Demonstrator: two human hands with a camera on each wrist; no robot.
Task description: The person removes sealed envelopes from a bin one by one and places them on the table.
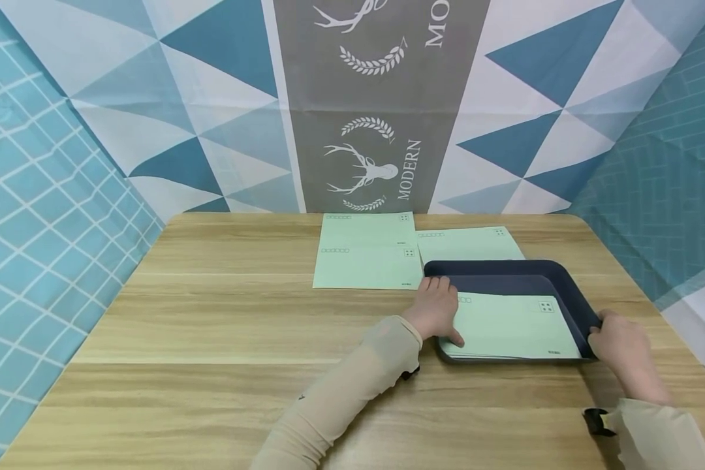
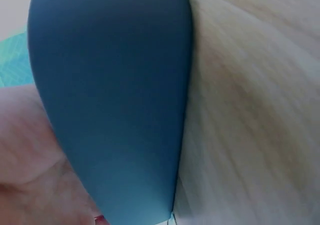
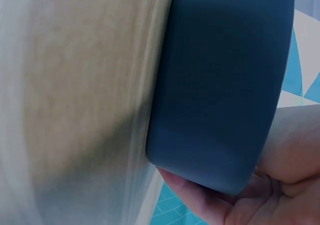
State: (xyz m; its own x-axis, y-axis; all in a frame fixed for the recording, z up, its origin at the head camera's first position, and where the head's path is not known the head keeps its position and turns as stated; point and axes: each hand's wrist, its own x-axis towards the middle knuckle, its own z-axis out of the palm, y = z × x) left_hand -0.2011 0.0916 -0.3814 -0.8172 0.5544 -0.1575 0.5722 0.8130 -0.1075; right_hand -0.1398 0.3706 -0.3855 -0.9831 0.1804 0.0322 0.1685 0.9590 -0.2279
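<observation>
A dark navy tray (image 1: 493, 268) sits at the right of the table, holding a stack of pale green envelopes (image 1: 511, 326). My left hand (image 1: 437, 310) lies over the tray's left rim, its thumb above the near left part of the stack. In the left wrist view the tray's outer wall (image 2: 115, 95) fills the middle, with part of the palm behind its edge. Whether those fingers grip anything is hidden. My right hand (image 1: 621, 349) grips the tray's right side near the front corner; the right wrist view shows its curled fingers at the wall (image 3: 220, 85).
Two pale green envelopes (image 1: 367, 266) lie one above the other behind and left of the tray. Another green envelope (image 1: 467, 243) is partly covered by the tray's far edge. Patterned cloth (image 1: 382, 111) hangs behind the wooden table (image 1: 211, 326).
</observation>
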